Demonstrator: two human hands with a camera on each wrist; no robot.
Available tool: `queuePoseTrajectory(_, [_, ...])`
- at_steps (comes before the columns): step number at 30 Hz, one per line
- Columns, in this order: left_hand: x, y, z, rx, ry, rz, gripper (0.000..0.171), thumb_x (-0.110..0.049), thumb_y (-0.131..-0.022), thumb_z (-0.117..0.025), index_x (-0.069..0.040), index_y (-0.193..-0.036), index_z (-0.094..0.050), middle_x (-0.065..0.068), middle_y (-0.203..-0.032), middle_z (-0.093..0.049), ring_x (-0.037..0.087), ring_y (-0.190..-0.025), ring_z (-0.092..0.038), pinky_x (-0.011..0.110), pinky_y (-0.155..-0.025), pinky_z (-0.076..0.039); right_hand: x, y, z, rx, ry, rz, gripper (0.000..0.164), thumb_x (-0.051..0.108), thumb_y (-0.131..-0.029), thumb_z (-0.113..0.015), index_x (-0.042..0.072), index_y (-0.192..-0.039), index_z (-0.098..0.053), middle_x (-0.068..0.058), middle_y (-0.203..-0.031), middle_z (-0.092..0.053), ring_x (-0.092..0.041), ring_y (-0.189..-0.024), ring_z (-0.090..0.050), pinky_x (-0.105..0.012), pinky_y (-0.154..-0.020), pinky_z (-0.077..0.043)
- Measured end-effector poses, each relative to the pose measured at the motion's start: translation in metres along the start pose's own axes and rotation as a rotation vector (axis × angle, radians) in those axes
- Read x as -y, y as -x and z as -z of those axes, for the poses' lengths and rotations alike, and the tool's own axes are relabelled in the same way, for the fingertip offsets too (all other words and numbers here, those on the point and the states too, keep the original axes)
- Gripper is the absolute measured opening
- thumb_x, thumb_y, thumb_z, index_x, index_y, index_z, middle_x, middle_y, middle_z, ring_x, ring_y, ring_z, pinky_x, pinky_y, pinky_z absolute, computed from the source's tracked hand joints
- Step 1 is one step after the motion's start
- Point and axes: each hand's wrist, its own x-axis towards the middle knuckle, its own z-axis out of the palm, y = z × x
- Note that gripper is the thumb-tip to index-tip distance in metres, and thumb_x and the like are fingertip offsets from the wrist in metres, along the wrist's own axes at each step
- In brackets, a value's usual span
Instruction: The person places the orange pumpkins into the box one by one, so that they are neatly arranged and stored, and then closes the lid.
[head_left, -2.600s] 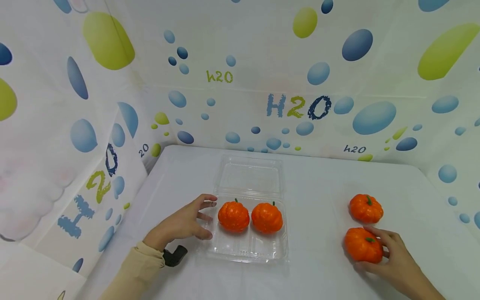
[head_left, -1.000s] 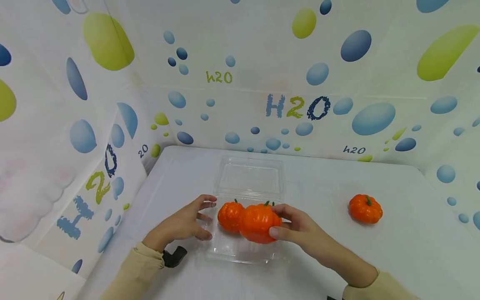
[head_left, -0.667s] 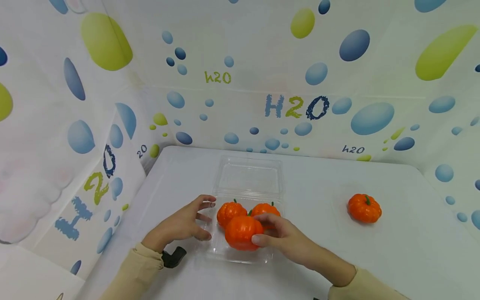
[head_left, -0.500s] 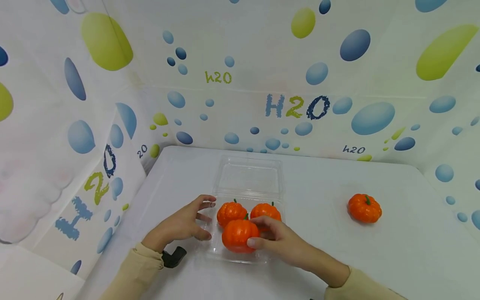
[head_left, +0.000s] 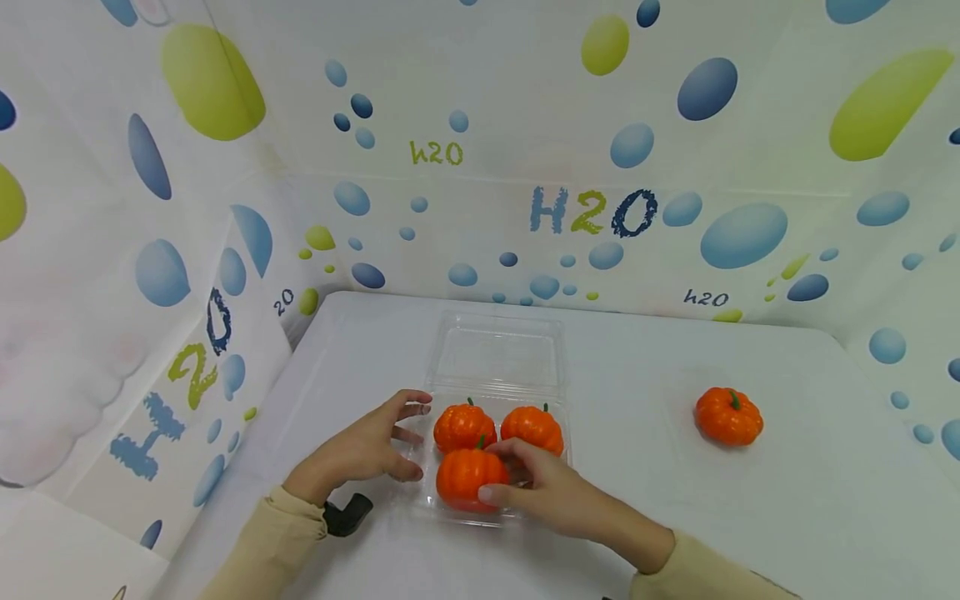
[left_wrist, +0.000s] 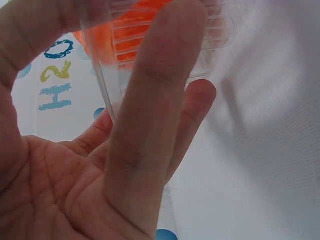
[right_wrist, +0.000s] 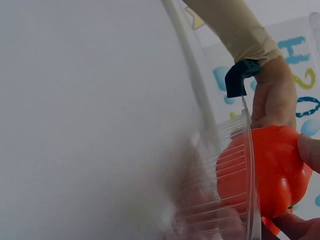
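My right hand (head_left: pixel 551 492) grips an orange toy pumpkin (head_left: pixel 467 479) with a green stem, thumb in front and fingers behind. The pumpkin is over the front left of a clear plastic clamshell container (head_left: pixel 480 522); in the right wrist view this pumpkin (right_wrist: pixel 277 167) shows partly through the ribbed wall. Behind it, two more pumpkins sit side by side in the tray, a left one (head_left: pixel 462 423) and a right one (head_left: pixel 534 427). At the tray's left side is my left hand (head_left: pixel 363 446), fingers loosely bent and apart, close along the clear wall (left_wrist: pixel 102 75).
The container's lid (head_left: pixel 498 350) lies folded back behind the tray. Another pumpkin (head_left: pixel 729 416) stands on the white table (head_left: pixel 645 358) to the right. A printed curtain (head_left: pixel 480 233) with H2O lettering borders the table's back and left.
My right hand picked up the nearer right-hand pumpkin and carried it left over the container, then lowered it toward the front left of the tray. My left hand stayed put.
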Motion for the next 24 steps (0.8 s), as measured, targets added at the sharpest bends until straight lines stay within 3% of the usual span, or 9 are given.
queuePoseTrajectory(24, [-0.0024,0.0014,0.0001,0.001,-0.013,-0.001,0.090,0.001,-0.073,-0.085,-0.011,-0.148,-0.036,0.020,-0.154,-0.040,0.034,-0.119,-0.060,0.044,-0.082,-0.059,-0.0002,-0.0002,-0.0104,-0.015,0.108,0.036,0.052,0.027,-0.095,-0.072,0.004,-0.137,-0.053,0.000,-0.123,-0.062,-0.018,-0.109,-0.062,-0.032,-0.094,-0.053])
